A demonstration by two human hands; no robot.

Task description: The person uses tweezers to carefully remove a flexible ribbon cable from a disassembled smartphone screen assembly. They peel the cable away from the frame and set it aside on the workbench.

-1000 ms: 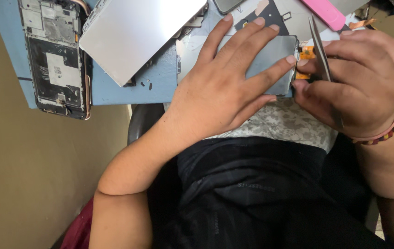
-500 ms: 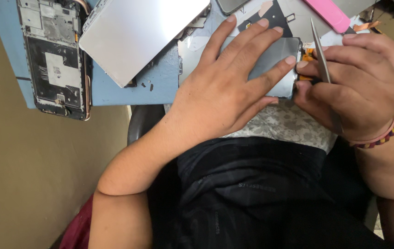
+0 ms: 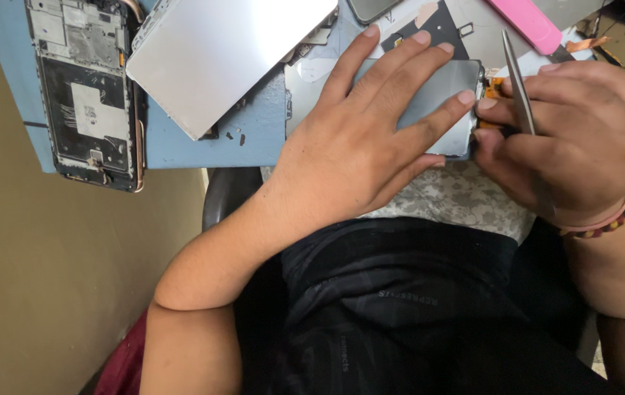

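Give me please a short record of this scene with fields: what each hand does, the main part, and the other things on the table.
left hand: left hand lies flat, pressing on the grey metal plate
right hand: right hand holds metal tweezers, tips near the plate's right edge
orange part: small orange piece beside that edge, mostly hidden
left of table: opened phone frame, circuit side up
middle: silver back cover
top: pink tool
surface: blue table

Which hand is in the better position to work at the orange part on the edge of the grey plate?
Probably the right hand: it holds the metal tweezers beside the orange part. The left hand lies flat on the grey plate, holding it down.
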